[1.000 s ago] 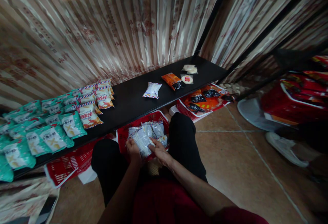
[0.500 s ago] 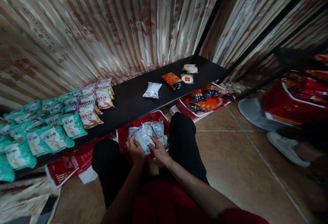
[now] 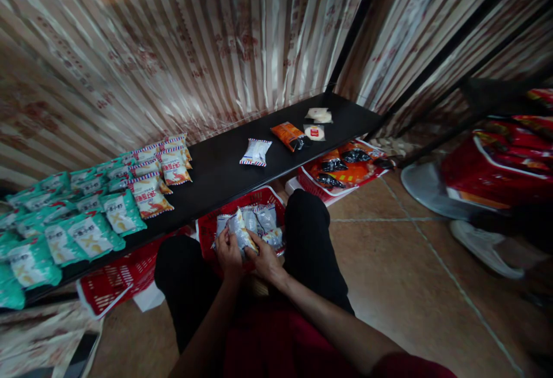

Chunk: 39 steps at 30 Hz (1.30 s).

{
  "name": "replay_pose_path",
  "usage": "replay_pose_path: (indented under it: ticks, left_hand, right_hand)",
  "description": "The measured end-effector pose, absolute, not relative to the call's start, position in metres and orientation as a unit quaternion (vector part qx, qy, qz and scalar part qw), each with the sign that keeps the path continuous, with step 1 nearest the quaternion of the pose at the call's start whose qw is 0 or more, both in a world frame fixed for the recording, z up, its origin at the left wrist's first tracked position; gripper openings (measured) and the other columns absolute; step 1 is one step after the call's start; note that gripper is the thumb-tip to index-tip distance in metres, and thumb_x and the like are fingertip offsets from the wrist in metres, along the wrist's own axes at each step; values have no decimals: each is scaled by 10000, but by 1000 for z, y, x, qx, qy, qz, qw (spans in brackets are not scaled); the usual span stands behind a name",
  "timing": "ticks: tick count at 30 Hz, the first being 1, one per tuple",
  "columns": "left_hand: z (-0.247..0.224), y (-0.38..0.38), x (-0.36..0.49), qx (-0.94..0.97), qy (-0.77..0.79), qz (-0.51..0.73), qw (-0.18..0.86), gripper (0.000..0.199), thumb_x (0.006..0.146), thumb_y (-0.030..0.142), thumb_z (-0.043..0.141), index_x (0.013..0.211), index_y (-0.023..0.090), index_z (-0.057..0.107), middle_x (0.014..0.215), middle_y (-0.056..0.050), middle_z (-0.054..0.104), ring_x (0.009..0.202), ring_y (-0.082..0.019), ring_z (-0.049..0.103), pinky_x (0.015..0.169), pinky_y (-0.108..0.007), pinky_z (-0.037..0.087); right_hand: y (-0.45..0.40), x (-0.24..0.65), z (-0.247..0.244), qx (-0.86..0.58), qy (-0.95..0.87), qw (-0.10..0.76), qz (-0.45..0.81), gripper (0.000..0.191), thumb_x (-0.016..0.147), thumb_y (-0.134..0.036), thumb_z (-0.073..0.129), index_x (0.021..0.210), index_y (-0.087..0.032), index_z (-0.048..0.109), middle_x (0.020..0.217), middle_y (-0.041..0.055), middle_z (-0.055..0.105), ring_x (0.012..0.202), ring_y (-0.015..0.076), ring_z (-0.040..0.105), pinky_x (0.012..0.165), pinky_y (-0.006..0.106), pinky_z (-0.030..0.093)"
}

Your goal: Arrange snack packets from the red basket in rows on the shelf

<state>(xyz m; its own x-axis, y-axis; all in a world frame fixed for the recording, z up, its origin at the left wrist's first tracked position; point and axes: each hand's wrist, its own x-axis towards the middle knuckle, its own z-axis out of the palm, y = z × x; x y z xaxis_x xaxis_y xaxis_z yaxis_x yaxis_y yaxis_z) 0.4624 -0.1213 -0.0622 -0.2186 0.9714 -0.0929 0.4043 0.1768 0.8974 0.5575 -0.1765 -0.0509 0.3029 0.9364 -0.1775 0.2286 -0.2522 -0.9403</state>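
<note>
Between my knees is a red basket (image 3: 274,195) with several silver-white snack bags in it. Above those bags I hold one white snack bag (image 3: 237,225) with both hands. My left hand (image 3: 228,254) grips its left edge, and my right hand (image 3: 264,258) pinches its lower right corner. The bag is tilted, and part of its printed front shows. On the black shelf (image 3: 220,162) ahead, a white bag with striped ends (image 3: 256,152) lies on its own.
Teal snack bags (image 3: 90,234) and white-orange bags (image 3: 149,193) stand in rows at the left. An orange bag (image 3: 287,135) and round crackers (image 3: 314,132) lie further right on the shelf. More baskets sit below, and another person's shoe (image 3: 486,248) is at right.
The bag in my hands has turned, so that its printed side with orange colour shows more. My right hand has shifted slightly left along with it.
</note>
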Motion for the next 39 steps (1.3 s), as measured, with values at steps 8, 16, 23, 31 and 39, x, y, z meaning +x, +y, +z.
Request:
replay_pose_path:
  ticks: [8, 16, 23, 31, 39]
  left_hand:
    - [-54, -121, 463, 443, 664, 401, 449, 315, 797, 372, 496, 1014, 165, 592, 1008, -102, 649, 944, -218, 612, 834, -335, 469]
    - [-48, -117, 465, 401, 638, 420, 506, 356, 760, 471, 536, 921, 160, 593, 859, -72, 658, 787, -202, 631, 723, -327, 492]
    - [-38, -116, 465, 380, 625, 418, 538, 377, 692, 508, 603, 829, 157, 598, 772, -44, 648, 722, -188, 623, 683, -315, 486]
    - [-26, -117, 465, 351, 610, 405, 584, 441, 656, 529, 630, 866, 144, 600, 763, -45, 658, 711, -193, 632, 651, -306, 489]
    - [-21, -115, 465, 345, 613, 388, 596, 475, 628, 550, 655, 858, 136, 621, 804, -65, 662, 770, -207, 622, 717, -317, 472]
  right_hand:
    - [-177, 555, -41, -684, -493, 400, 361, 572, 740, -126, 585, 1301, -204, 502, 1279, 98, 576, 1169, 238, 538, 1010, 406, 409]
    - [-181, 551, -56, -669, -573, 393, 266, 601, 742, -129, 573, 1327, -211, 463, 1290, 107, 552, 1202, 249, 495, 1020, 447, 404]
    - [-183, 552, -55, -656, -620, 378, 206, 592, 765, -143, 550, 1345, -172, 435, 1311, 140, 506, 1215, 256, 451, 1005, 449, 417]
    - [-187, 553, -44, -650, -666, 336, 149, 576, 808, -169, 523, 1372, -179, 403, 1347, 150, 460, 1231, 282, 410, 1014, 476, 399]
    - [-188, 550, -46, -641, -688, 317, 127, 517, 848, -192, 504, 1357, -188, 418, 1350, 163, 448, 1258, 289, 375, 1011, 496, 389]
